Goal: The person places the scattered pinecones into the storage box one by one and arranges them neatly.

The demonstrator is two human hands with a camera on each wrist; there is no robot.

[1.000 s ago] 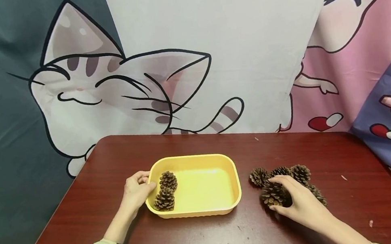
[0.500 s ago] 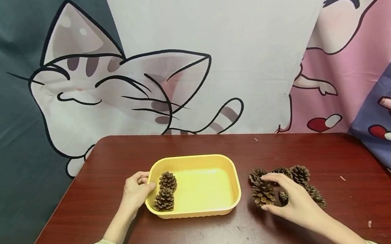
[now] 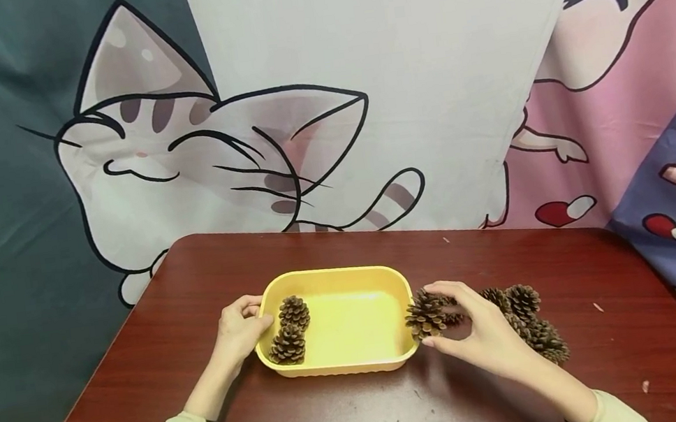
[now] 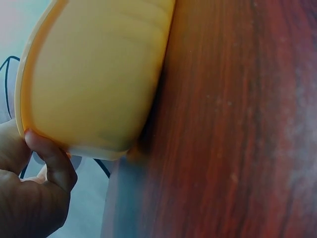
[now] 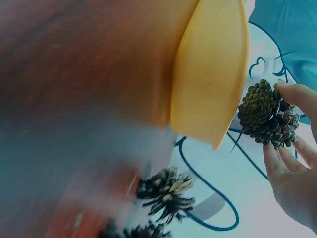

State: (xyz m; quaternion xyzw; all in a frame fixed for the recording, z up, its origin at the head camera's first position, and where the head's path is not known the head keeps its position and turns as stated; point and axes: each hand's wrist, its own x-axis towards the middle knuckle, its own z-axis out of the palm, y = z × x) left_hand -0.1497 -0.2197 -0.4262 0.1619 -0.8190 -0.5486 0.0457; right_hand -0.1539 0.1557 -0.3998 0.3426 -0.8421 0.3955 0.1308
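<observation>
A yellow plastic tub (image 3: 357, 367) sits on the table, with two brown pine cones (image 3: 287, 344) against its left inner wall. My left hand (image 3: 239, 329) grips the tub's left rim, which shows close up in the left wrist view. My right hand (image 3: 478, 329) pinches a pine cone (image 3: 425, 316) between thumb and fingertips. In the head view this cone overlaps the tub's right rim; the right wrist view shows it level with the rim, just outside. Behind the right fingers another cone (image 3: 451, 311) is partly hidden.
Several pine cones (image 3: 542, 339) lie in a cluster on the dark red table (image 3: 363, 419), right of the right hand and partly behind it. A cloth with cartoon cats (image 3: 455, 84) hangs behind the table's far edge. Small crumbs (image 3: 597, 307) dot the surface.
My right hand has lifted a pine cone away from the cluster and carried it left to the tub's right rim. My left hand has stayed on the tub.
</observation>
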